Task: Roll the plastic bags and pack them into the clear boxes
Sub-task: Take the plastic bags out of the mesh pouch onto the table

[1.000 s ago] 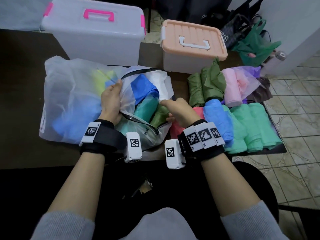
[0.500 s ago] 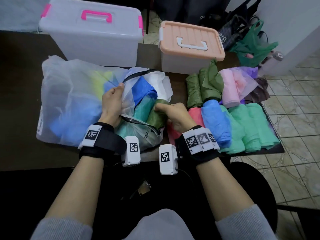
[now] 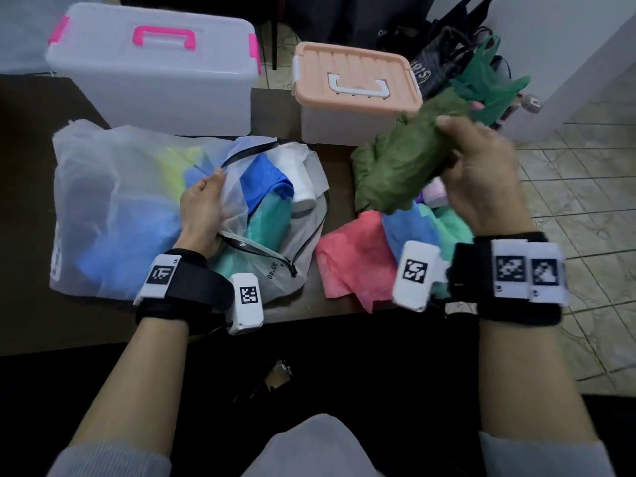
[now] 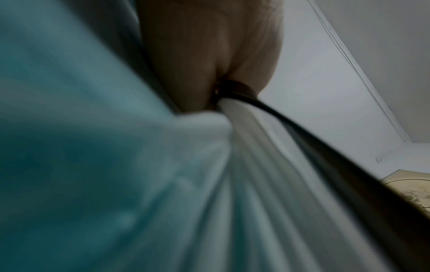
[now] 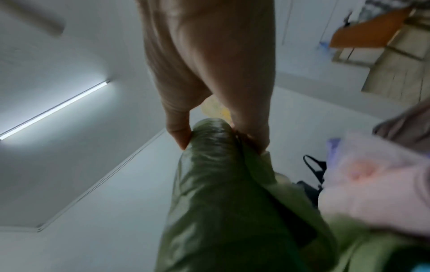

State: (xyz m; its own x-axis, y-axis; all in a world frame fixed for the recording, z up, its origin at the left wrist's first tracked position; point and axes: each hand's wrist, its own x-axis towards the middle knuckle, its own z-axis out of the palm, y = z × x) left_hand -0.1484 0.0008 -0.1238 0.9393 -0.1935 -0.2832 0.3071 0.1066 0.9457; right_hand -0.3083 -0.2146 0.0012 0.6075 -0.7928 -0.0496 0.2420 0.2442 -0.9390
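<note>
My right hand (image 3: 481, 166) holds an olive green rolled bag (image 3: 402, 166) lifted above the pile of rolled bags at the right; the right wrist view shows thumb and fingers pinching the green roll (image 5: 216, 184) at its end. My left hand (image 3: 203, 204) grips the zippered edge of the white mesh pouch (image 3: 113, 201), holding its mouth apart; the mesh and black zipper (image 4: 302, 128) run from the fingers in the left wrist view. Blue (image 3: 265, 180), teal (image 3: 268, 225) and white (image 3: 299, 180) rolls lie inside the pouch. Two lidded boxes stand behind: pink-handled (image 3: 151, 67) and peach-lidded (image 3: 354, 94).
Red (image 3: 354, 259), blue (image 3: 409, 232), mint and pink rolled bags lie on the dark table (image 3: 27, 321) under my right hand. Dark shopping bags and a green bag (image 3: 481, 80) sit on the tiled floor beyond the table's right edge.
My right hand has pulled the olive green roll out of the pouch and swung it up and to the right over the pile. The left hand stays on the pouch edge.
</note>
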